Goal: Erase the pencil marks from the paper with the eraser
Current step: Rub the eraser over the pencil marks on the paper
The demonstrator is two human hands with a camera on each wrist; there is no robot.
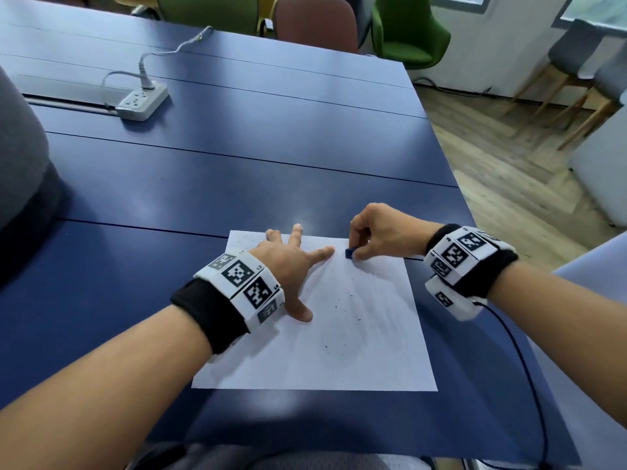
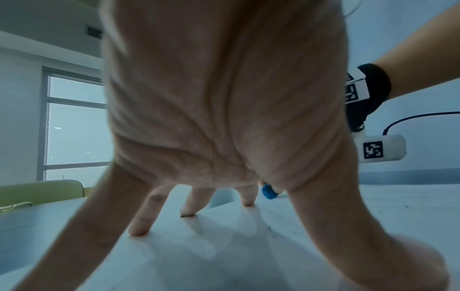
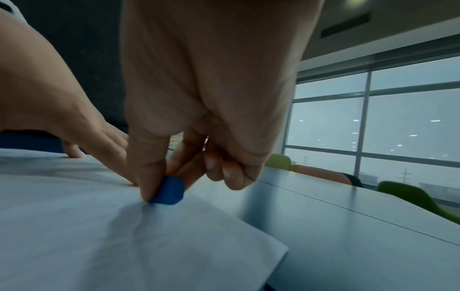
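Observation:
A white sheet of paper [image 1: 356, 344] lies on the blue table [image 1: 203, 184], with faint grey pencil smudges and dark eraser crumbs across it. My left hand [image 1: 291, 262] lies spread on the sheet's upper left part, fingers straight, fingertips [image 2: 139, 230] pressing the paper [image 2: 224, 256]. My right hand [image 1: 376, 232] pinches a small blue eraser [image 1: 349, 253] between thumb and fingers, its lower face on the paper near the far edge. The eraser [image 3: 169, 191] touches the sheet [image 3: 99, 236] just right of my left index finger. It also shows as a blue eraser [image 2: 268, 192] behind my left hand.
A white power strip [image 1: 142, 101] with a cable sits far left on the table. Green and brown chairs [image 1: 315, 22] stand beyond the far edge. The table's right edge [image 1: 441, 147] drops to a wooden floor. A black wire [image 1: 522, 361] trails from my right wristband.

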